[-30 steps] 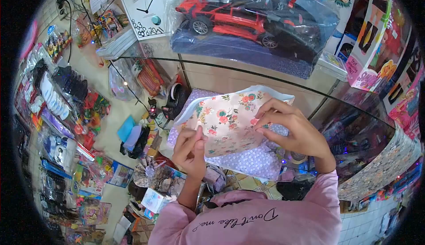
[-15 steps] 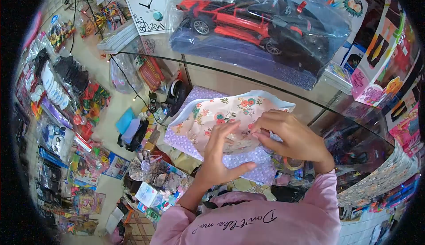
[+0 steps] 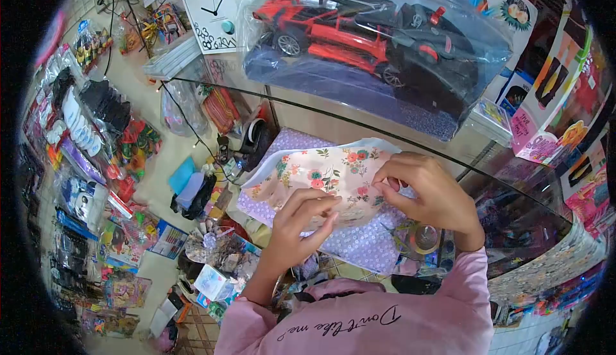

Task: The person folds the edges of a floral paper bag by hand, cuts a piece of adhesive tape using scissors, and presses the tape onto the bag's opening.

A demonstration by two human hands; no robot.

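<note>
A floral wrapping sheet (image 3: 333,169) with a pale blue underside lies before me, curved up along its far edge. Beneath it is a lilac patterned sheet (image 3: 366,249). My left hand (image 3: 298,230) is over the near left part of the floral sheet, fingers curled and the thumb close to the fingertips. My right hand (image 3: 430,191) is at the sheet's right side, with thumb and forefinger pinched together. Anything small between the fingers of either hand cannot be made out. A roll of tape (image 3: 423,237) sits just below my right hand.
A glass shelf edge (image 3: 359,121) crosses beyond the sheets. On it rests a bagged red and black toy car (image 3: 346,40), beside a white clock (image 3: 218,11). Packaged goods (image 3: 131,246) crowd the left, and boxes (image 3: 545,117) stand at the right.
My left hand's fingers have gone from spread to curled, lower on the sheet. My right hand has shifted slightly, still pinched. The floral sheet's far edge has dropped a little.
</note>
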